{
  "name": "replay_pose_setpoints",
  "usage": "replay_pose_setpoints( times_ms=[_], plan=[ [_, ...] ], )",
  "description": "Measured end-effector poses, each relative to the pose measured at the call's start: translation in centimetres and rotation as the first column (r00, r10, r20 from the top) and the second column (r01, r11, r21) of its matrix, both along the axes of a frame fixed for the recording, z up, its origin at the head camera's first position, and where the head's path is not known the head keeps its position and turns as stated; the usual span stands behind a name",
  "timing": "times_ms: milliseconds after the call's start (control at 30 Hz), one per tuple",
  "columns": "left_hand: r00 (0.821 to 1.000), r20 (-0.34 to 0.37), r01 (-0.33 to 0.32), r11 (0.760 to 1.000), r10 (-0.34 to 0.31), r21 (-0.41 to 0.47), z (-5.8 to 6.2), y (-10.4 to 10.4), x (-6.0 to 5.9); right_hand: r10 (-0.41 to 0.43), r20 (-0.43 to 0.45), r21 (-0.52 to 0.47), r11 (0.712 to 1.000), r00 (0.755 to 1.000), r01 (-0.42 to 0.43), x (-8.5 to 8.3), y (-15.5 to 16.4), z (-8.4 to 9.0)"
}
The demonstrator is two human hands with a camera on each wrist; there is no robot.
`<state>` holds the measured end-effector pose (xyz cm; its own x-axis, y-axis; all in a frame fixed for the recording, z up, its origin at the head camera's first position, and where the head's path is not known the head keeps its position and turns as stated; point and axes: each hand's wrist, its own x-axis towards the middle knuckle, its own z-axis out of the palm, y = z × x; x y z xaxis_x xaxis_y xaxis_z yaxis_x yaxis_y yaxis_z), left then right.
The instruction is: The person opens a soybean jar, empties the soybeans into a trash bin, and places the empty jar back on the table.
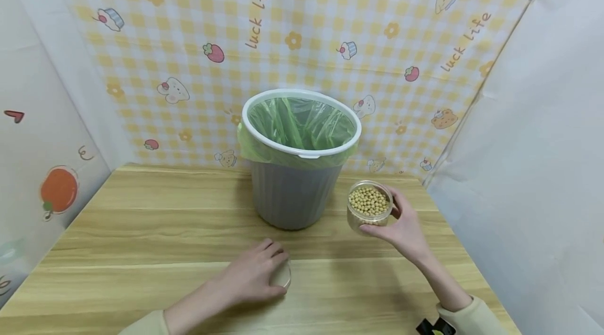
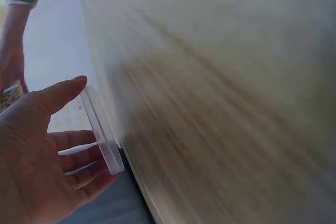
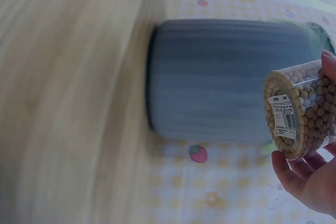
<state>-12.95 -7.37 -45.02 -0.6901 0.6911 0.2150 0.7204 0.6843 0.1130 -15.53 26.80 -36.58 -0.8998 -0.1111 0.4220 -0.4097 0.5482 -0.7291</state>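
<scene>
OK, quick status. Your right hand (image 1: 401,227) grips the clear jar of soybeans (image 1: 369,207), fingers and thumb curled round its wall, lid off, mouth up. Jar's just right of the grey bin (image 1: 294,193), near its base, at the right side of the wooden table (image 1: 141,230). Can't tell from head view whether the jar's bottom touches the table. Right wrist cam shows the jar (image 3: 300,111) w/ a barcode label on its base, beans packed to the wall, your fingers (image 3: 310,182) round it, bin side (image 3: 220,80) beside it.

Your left hand (image 1: 255,272) rests palm-down on the table in front of the bin, over the clear lid (image 1: 284,274), which lies flat on the wood. Left wrist cam: lid (image 2: 102,129) seen edge-on against the tabletop, thumb tip at its rim and fingers (image 2: 79,158) curled under/behind it, so it's pinched lightly, not clenched. Pic's blurred tho.

Bin has a green bag liner (image 1: 302,125) folded over a white rim ring (image 1: 302,95). Backdrop is yellow check cloth (image 1: 330,36) w/ cartoon prints; white sheet (image 1: 542,141) on the right.
</scene>
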Motion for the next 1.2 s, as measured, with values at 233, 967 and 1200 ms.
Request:
replay_pose_setpoints(
  times_ms=[233,967,1200],
  plan=[
    [1.0,0.027,0.009,1.0,-0.009,-0.029,-0.2,0.1,0.6,-0.031,-0.03,0.015,0.999,0.999,0.032,0.1,0.6,2.3],
    [0.996,-0.042,-0.072,0.971,0.084,0.23,5.0,-1.9,-2.2,-0.07,-0.056,-0.096,0.993,0.996,0.064,-2.2,1.2,10.8],
    [0.968,-0.214,-0.013,0.876,0.133,0.483,10.0,-4.2,-5.3,-0.093,-0.027,-0.078,0.993,0.995,0.09,-4.2,0.9,13.9]
  ],
)
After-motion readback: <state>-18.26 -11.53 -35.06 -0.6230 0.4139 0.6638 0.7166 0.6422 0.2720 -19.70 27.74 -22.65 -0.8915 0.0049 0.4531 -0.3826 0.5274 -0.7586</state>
